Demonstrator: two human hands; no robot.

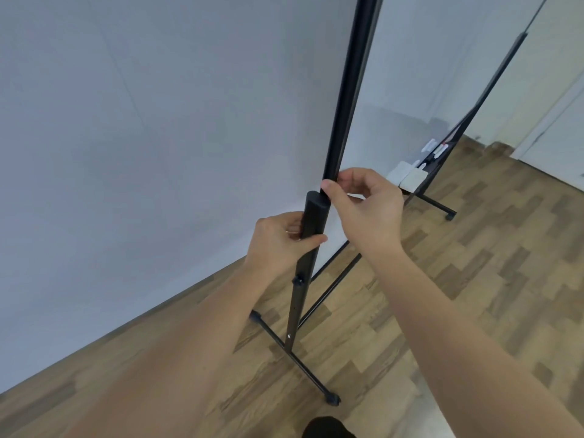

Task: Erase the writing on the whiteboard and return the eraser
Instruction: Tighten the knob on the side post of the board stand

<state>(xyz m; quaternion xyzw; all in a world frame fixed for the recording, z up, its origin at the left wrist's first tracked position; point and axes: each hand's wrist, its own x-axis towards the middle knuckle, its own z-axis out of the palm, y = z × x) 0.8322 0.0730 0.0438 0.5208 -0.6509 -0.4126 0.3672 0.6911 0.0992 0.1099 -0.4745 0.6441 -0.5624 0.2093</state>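
The whiteboard is seen nearly edge-on, standing upright on its black stand, its long side running away from the person toward the far right. No writing can be made out on it from this angle. The eraser, a pale flat block, lies on the tray along the board's lower edge, just beyond the right hand and to its right, its broad face up; markers lie farther along the same tray.

Neither hand holds the eraser. The right hand pinches the board's black side frame between thumb and curled fingers, right above the cap of the stand post. The left hand, just below and to the left of the right, wraps the upper part of that post, thumb across its front.

Probably the post is gripped to steady the stand while the frame is turned or adjusted, which would bring the writing surface round to face the person before any wiping.

Below the left hand the post carries a knob and drops to a wheeled foot on the wooden floor.
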